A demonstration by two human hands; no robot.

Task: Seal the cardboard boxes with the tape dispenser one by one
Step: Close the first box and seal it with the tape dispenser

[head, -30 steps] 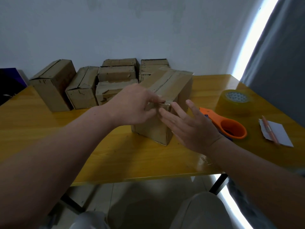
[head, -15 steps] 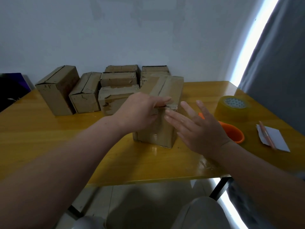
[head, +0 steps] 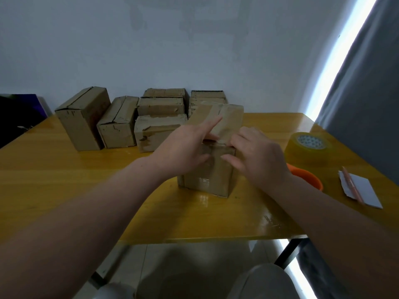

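A small cardboard box (head: 207,178) stands upright at the middle of the yellow table (head: 64,180), with tape running along its top seam. My left hand (head: 183,152) rests on its near top edge, index finger stretched out flat along the top and thumb on the front face. My right hand (head: 257,156) presses its bent fingertips onto the same edge, thumb lying across the front face. The orange tape dispenser (head: 306,179) lies to the right, mostly hidden behind my right wrist.
Several more cardboard boxes (head: 116,124) stand in a row and a stack at the back. A roll of clear tape (head: 308,145) sits at the right, and a white card with a pink pencil (head: 358,190) lies near the right edge. A dark object (head: 19,113) is at far left.
The box has turned square to me. My left hand let go of the pinched tape end and laid its index finger on top; my right hand moved from the box's side onto the top edge.
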